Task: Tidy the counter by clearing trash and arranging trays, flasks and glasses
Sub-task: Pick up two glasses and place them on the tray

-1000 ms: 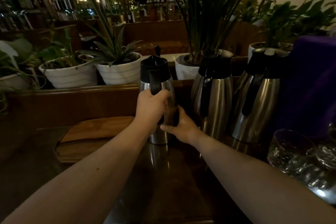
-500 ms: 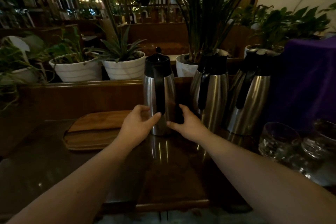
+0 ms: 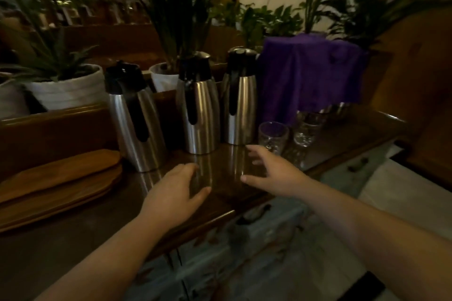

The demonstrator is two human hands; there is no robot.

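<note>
Three steel flasks with black lids and handles stand in a row on the dark wooden counter (image 3: 227,178): the left flask (image 3: 137,120), the middle flask (image 3: 199,107) and the right flask (image 3: 241,98). Clear glasses (image 3: 272,137) stand to the right of them, with more glasses (image 3: 305,129) behind. Stacked wooden trays (image 3: 58,178) lie at the left. My left hand (image 3: 173,195) hovers open over the counter in front of the flasks. My right hand (image 3: 271,173) is open too, fingers spread, just short of the nearest glass. Neither hand touches anything.
A purple cloth (image 3: 310,73) drapes over something at the back right. White plant pots (image 3: 66,88) sit behind a wooden ledge, and leafy plants fill the back. The counter's front edge runs below my hands, with pale drawer fronts (image 3: 256,239) beneath.
Both hands let go of the left flask and drew back toward me. The view swung right, so the glasses and purple cloth now sit nearer the middle.
</note>
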